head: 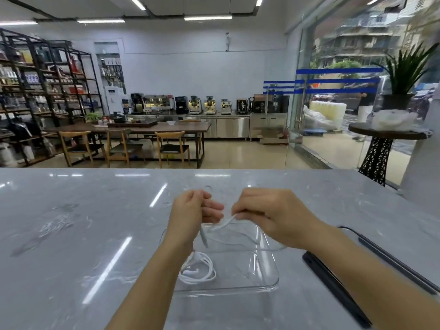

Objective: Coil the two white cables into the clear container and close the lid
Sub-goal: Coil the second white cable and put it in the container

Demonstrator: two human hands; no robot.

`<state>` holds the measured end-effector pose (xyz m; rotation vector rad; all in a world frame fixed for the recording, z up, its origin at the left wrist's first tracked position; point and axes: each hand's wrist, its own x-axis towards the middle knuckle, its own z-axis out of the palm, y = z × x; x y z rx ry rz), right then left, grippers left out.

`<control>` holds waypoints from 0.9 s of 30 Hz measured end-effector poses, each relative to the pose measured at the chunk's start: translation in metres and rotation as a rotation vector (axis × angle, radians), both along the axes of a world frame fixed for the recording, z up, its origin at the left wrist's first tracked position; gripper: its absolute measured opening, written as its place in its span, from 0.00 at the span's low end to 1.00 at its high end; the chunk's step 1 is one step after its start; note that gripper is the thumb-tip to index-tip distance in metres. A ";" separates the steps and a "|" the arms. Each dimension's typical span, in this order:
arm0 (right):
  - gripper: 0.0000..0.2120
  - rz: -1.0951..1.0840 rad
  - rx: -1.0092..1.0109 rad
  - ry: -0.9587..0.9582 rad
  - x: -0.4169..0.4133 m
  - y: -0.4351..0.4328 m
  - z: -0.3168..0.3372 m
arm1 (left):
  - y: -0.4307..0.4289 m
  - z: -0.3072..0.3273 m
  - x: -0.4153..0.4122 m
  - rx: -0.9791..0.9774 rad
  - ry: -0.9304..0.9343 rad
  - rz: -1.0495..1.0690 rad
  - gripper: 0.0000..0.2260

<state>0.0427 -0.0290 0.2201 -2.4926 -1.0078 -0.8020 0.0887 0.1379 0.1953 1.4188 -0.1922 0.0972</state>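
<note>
Both hands work above the clear container (pixel 273 278) on the grey marble counter (pixel 95 222). The left hand (pixel 190 210) curls its fingers round a white cable (pixel 223 223), whose plug end hangs down below the hand. The right hand (pixel 269 215) pinches the same cable further along, though blur hides the exact grip. A second, coiled white cable (pixel 197 270) lies in the container's near-left corner. A dark-rimmed flat piece (pixel 333 289), possibly the lid, lies just right of the container.

White cables (pixel 197 272), clear container (pixel 269 279), grey-veined marble counter (pixel 95 222).
</note>
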 end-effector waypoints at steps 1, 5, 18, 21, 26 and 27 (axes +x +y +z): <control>0.09 -0.073 0.059 0.000 0.004 -0.006 -0.002 | 0.007 0.001 0.004 -0.197 0.073 -0.001 0.10; 0.03 -0.553 0.115 0.329 0.026 -0.044 -0.004 | 0.040 0.001 0.012 -0.733 0.173 -0.120 0.12; 0.09 0.285 0.640 1.098 0.032 -0.042 0.004 | 0.037 0.006 0.010 -0.439 -0.004 -0.400 0.08; 0.05 0.124 0.668 1.007 0.037 -0.053 0.004 | 0.048 0.010 0.013 -0.561 -0.010 -0.369 0.11; 0.07 -0.473 0.538 0.101 0.058 -0.051 -0.003 | 0.040 0.005 0.001 -0.297 -0.032 -0.438 0.11; 0.07 -0.566 0.513 -0.086 0.062 -0.048 -0.005 | 0.033 0.003 -0.004 -0.189 -0.027 -0.469 0.12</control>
